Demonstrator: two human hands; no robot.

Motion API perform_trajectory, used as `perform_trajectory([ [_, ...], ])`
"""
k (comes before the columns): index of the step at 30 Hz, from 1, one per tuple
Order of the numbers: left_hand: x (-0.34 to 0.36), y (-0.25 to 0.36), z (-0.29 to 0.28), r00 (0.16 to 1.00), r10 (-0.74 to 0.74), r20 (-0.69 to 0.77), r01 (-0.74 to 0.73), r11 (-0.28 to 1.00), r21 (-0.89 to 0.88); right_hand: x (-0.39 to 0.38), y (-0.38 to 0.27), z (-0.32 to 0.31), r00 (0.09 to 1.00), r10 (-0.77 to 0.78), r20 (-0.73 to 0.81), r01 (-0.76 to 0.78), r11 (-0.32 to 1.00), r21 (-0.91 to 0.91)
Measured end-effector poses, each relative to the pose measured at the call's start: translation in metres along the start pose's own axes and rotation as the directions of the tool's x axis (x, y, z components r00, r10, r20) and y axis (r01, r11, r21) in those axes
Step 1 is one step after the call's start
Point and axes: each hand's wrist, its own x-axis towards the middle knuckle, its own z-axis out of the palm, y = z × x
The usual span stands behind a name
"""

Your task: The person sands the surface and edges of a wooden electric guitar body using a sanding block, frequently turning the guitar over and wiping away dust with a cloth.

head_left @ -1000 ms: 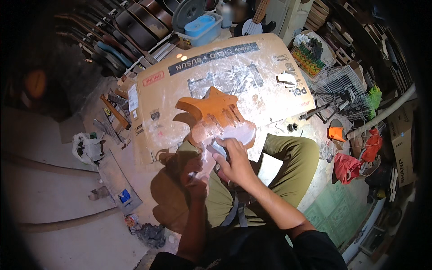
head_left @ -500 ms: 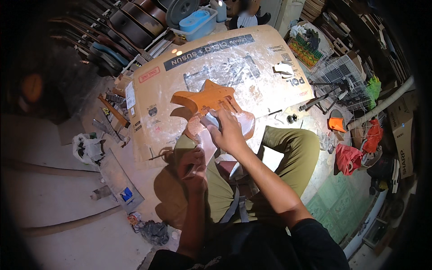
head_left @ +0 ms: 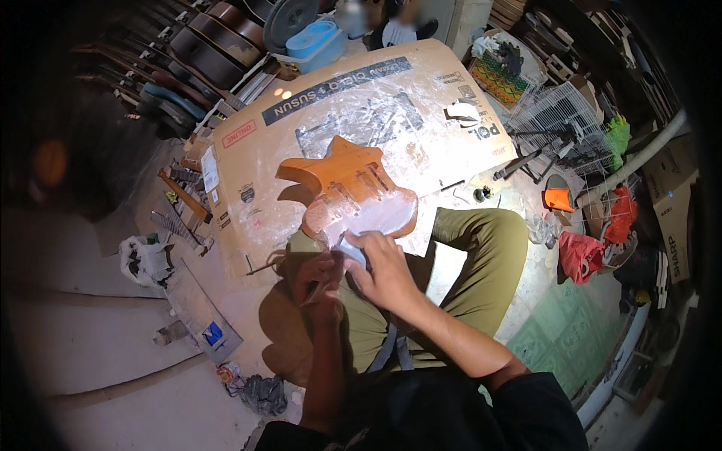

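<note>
An orange-brown solid guitar body (head_left: 342, 177), with horns and routed slots, rests partly over a dusty cardboard sheet (head_left: 263, 165) and my lap. Pale dust coats its near half. My right hand (head_left: 387, 278) is closed on a small grey-blue sanding block (head_left: 352, 250), pressed against the near end of the body. Beside it on the left, my left hand (head_left: 320, 279) has its fingers curled at the near edge of the body, partly in shadow; its grip is only partly visible.
Several guitars (head_left: 214, 56) stand in a rack at far left. A light-blue tub (head_left: 320, 45) sits behind the cardboard. On the right are a wire basket (head_left: 560, 113), a black tripod (head_left: 534, 161) and red bags (head_left: 579, 255). A flat plank (head_left: 199, 304) lies to my left.
My right hand has drawn the sanding block back toward me, from the middle of the guitar body to its near end. The slots and dusty surface now show. My left hand stays about where it was.
</note>
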Motion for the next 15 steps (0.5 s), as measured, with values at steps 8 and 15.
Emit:
perform_trajectory([
  [8, 0.0, -0.002, -0.002, 0.999, 0.033, -0.014, -0.032, 0.997, 0.067, 0.013, 0.065, 0.007, 0.995, 0.045, -0.086, -0.053, 0.994, -0.092],
  [15, 0.002, -0.005, 0.01, 0.999, 0.049, 0.024, -0.051, 0.996, 0.08, 0.042, 0.169, -0.019, 0.926, 0.342, -0.16, -0.356, 0.931, -0.075],
])
